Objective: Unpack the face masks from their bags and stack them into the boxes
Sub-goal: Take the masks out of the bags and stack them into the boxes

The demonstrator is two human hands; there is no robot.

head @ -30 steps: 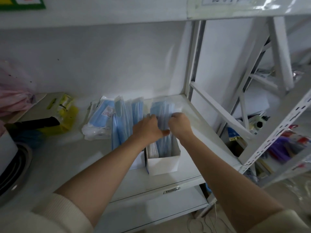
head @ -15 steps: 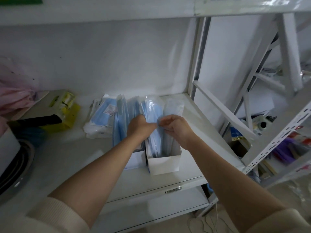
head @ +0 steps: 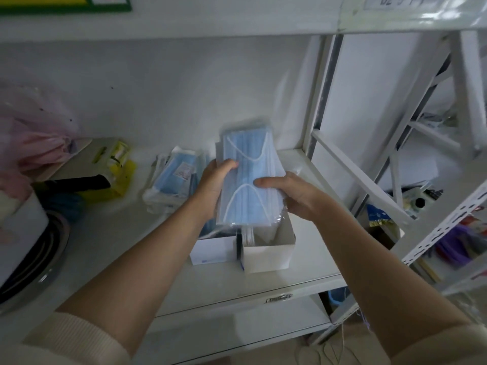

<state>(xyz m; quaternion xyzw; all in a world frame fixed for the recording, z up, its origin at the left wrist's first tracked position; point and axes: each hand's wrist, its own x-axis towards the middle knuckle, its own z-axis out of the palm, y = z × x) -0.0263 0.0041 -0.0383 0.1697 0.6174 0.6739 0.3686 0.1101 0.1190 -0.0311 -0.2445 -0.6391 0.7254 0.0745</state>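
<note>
A clear plastic bag of blue face masks [head: 247, 177] is held flat-side up above two white boxes. My left hand [head: 214, 184] grips its left edge, thumb on top. My right hand [head: 290, 193] grips its right side, thumb laid across the masks. Below stands the right white box [head: 268, 252], open, with a few masks upright at its left wall. The left white box [head: 213, 250] beside it holds more blue masks, mostly hidden by my left arm. Further bagged masks [head: 174, 177] lie on the shelf behind.
The white shelf [head: 263, 283] ends at a white upright post [head: 316, 101] on the right. A yellow package [head: 116, 167], a black handle and a pink bag [head: 34, 138] sit at the left, with a round metal basin [head: 34, 262] in front. Cluttered racks stand to the right.
Both hands have lifted the bag of masks up out of the right box and turned it flat toward me. The right box now shows much empty room.
</note>
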